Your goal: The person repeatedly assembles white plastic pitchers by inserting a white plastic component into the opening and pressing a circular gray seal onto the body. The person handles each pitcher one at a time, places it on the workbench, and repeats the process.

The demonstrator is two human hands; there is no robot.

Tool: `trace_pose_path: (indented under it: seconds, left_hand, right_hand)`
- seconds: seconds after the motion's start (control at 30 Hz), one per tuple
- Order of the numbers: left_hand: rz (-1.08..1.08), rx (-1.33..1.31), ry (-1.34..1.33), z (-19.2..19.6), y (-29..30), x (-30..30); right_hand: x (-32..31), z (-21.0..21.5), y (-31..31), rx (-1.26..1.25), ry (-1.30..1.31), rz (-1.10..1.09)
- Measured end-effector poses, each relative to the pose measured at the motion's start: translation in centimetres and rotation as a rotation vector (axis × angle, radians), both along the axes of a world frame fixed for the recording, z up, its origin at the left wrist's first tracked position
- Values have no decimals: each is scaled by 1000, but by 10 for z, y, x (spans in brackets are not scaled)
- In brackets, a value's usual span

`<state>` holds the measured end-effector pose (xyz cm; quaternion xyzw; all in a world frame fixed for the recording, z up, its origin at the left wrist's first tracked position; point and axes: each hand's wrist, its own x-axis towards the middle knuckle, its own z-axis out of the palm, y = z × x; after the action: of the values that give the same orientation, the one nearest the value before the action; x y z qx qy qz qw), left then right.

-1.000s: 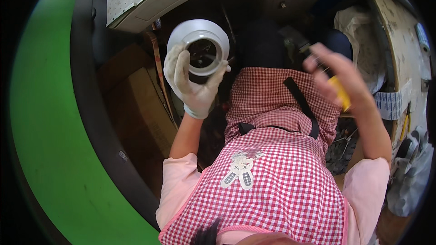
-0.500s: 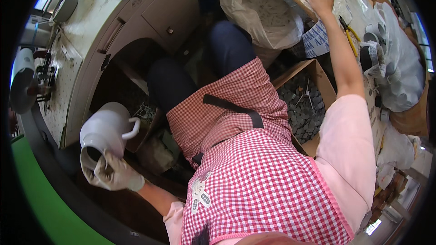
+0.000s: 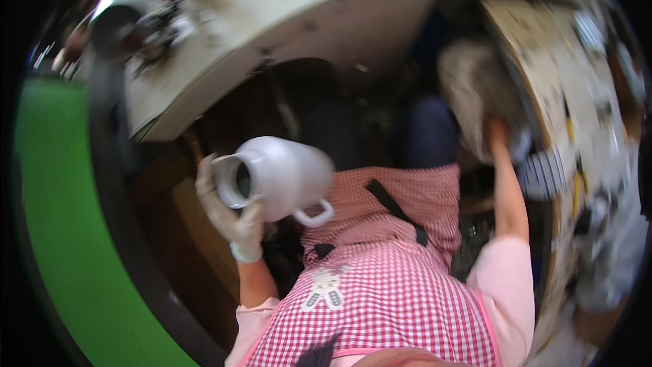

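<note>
The left hand [image 3: 234, 221], in a pale glove, is curled around the rim of a white jug [image 3: 275, 177], gripping it near the mouth. The jug lies tipped on its side in the air, mouth toward the left, handle hanging low on the right, above the lap and the red checked apron [image 3: 380, 278]. The right hand [image 3: 496, 132] reaches up to the edge of the cluttered desk [image 3: 543, 81] beside a pale bag [image 3: 472, 85]; motion blur hides its fingers, so its grip cannot be told.
</note>
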<state>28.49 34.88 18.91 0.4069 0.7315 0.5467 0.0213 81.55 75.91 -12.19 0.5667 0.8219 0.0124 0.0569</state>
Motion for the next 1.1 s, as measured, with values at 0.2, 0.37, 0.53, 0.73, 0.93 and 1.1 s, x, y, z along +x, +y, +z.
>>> trace_pose_path:
  seconds: [0.2, 0.37, 0.53, 0.73, 0.93, 1.1]
  left_hand:
    - [-428, 45, -89, 6, 10, 4]
    - [-404, -8, 265, 21, 19, 35]
    - [-413, 8, 319, 24, 24, 63]
    - [-428, 70, 470, 22, 28, 74]
    - [-425, 72, 416, 17, 26, 69]
    - [-451, 48, 460, 19, 19, 74]
  right_hand:
    - [-106, 185, -50, -278, 1469, -290]
    - [-222, 331, -168, -725, 1455, 210]
    - [-296, 383, -239, -684, 1236, 933]
    - [-294, 381, -272, -201, 681, 999]
    - [-307, 373, -281, 28, 650, 1061]
    - [-307, 389, -254, -335, 398, 1200]
